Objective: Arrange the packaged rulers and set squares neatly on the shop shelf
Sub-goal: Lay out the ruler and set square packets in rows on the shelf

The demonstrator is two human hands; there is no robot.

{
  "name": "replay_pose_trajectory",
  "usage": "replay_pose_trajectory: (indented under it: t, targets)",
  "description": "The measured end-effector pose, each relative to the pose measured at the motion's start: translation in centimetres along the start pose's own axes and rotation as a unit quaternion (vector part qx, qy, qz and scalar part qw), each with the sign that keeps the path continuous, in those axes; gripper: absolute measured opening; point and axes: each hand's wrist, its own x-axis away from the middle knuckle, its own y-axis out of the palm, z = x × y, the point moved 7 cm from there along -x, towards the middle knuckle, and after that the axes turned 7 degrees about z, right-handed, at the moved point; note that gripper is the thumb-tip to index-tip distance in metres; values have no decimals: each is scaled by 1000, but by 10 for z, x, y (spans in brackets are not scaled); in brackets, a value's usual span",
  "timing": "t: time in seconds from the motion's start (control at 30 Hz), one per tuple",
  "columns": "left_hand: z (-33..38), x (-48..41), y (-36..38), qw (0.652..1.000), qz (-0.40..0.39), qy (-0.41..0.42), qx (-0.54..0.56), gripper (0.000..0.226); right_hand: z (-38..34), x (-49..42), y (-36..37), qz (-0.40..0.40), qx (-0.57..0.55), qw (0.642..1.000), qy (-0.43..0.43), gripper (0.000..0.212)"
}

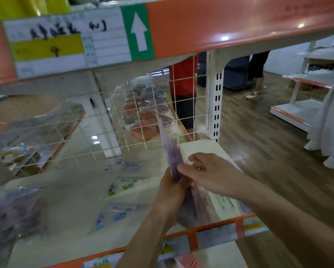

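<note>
Purple ruler packs (171, 149), blurred and unreadable, stand upright, gripped by your left hand (171, 192) and right hand (206, 171).

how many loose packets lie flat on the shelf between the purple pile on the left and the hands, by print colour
purple packet: 1
green-printed packet: 1
blue-printed packet: 1
total: 3
Not counted: the purple bundle held upright, too blurred to tell how many packets it holds.
</note>
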Motion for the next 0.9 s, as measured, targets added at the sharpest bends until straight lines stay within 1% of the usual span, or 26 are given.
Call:
replay_pose_trajectory:
  t: [0.03, 0.07, 0.1, 0.13, 0.17, 0.2, 0.23, 0.27, 0.3, 0.33, 0.37, 0.4, 0.47, 0.53, 0.6, 0.67, 0.73, 0.8, 0.9]
  targets:
    - [6, 1, 3, 996, 3, 44, -82, 17, -6, -2, 9, -2, 6, 1000, -5, 64]
    - [11, 3, 4, 983, 5, 81, -167, 21, -8, -7, 15, 7, 15, 1000, -13, 58]
    - [16, 7, 6, 970, -1, 107, -220, 29, -9, -12, 18, 24, 19, 999, -20, 46]
    - [19, 10, 6, 967, -17, 107, -230, 38, -8, -16, 18, 37, 11, 999, -24, 34]
    - [20, 14, 6, 973, -35, 88, -210, 44, -7, -20, 17, 40, -11, 999, -28, 29]
    - [19, 15, 2, 983, -51, 56, -169, 46, -5, -22, 16, 33, -50, 998, -27, 30]
    - [21, 19, -1, 990, -64, 18, -122, 45, -3, -22, 17, 17, -108, 994, -18, 31]
    - [20, 19, -6, 995, -71, -21, -73, 42, -2, -22, 18, -3, -187, 982, -3, 30]
    - [19, 19, -9, 995, -78, -65, -13, 38, -1, -21, 18, -24, -266, 963, 16, 27]
    - [13, 17, -12, 988, -84, -111, 62, 35, 0, -21, 19, -41, -329, 943, 31, 24]
    - [10, 18, -12, 974, -86, -157, 138, 35, 0, -20, 21, -54, -365, 929, 38, 21]
    - [7, 21, -11, 958, -84, -192, 195, 35, 0, -22, 23, -63, -371, 926, 36, 19]
    - [6, 29, -9, 937, -81, -225, 253, 31, 1, -24, 27, -72, -339, 938, 24, 18]
    - [7, 35, -5, 926, -98, -236, 279, 31, 1, -24, 27, -87, -325, 942, 15, 19]
    - [8, 37, -5, 930, -102, -226, 272, 28, 1, -25, 24, -97, -345, 934, 19, 16]
    - [8, 36, -11, 936, -97, -215, 261, 24, 5, -27, 19, -80, -355, 931, 34, 15]
    - [8, 35, -15, 934, -103, -217, 264, 21, 7, -30, 16, -55, -353, 933, 41, 12]
    - [7, 33, -23, 942, -98, -208, 246, 23, 6, -32, 17, -48, -335, 941, 33, 7]
    - [7, 28, -34, 959, -83, -187, 194, 28, 0, -33, 22, -58, -330, 942, 25, 15]
